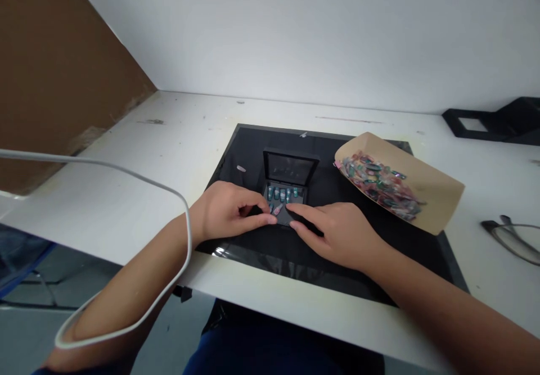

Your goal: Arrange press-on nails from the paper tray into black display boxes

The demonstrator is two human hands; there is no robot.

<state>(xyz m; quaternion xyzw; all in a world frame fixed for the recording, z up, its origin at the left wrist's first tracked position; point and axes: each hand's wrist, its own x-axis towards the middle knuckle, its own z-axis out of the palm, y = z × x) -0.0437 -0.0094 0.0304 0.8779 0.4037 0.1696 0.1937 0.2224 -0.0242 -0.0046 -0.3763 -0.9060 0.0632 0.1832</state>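
A small black case (291, 168) stands with its lid raised on the dark mat, with a row of glossy teal press-on nails (282, 194) inside. My left hand (230, 211) reaches in from the left, thumb and index finger closed together at the case's lower left. A pink press-on nail (278, 209) sticks out at those fingertips, tilted over the tray. At the case's right side is my right hand (337, 231), its index finger and thumb apart. The index fingertip touches the tray area; the thumb is by the front edge. My fingers cover part of the tray.
A cardboard tray (439, 195) heaped with colourful press-on nails rests on the mat's right part. One pale nail (241, 168) lies on the mat (248, 144). Glasses (517, 240) and a black stand (485, 125) are farther right. A white cable (139, 181) loops around my left forearm.
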